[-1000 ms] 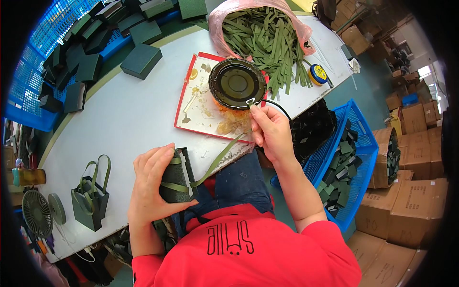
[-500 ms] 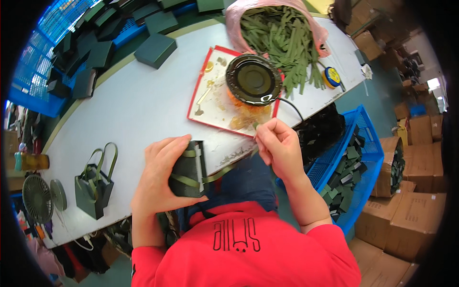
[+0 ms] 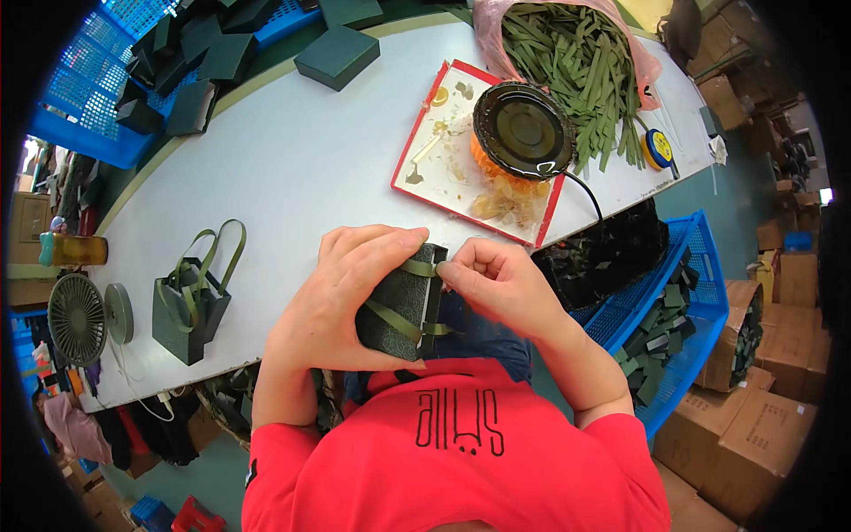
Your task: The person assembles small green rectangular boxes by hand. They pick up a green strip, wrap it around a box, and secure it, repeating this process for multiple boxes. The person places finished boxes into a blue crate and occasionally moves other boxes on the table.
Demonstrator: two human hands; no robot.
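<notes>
left hand [image 3: 332,306] clamped round dark green box [image 3: 412,297], thumb at lower end, fingers at upper; right hand [image 3: 507,285] pinching olive ribbon [image 3: 394,320] at box's right edge. ribbon shows as two bands across box. box is over the lap, by near edge of tabletop [image 3: 275,168]. risks, judging from this: ribbon end could set crooked if the pinch drifts; box could twist or drop if left hand loosens; liquid from black dish [image 3: 480,133], if glue, could smear off fingertips.
</notes>
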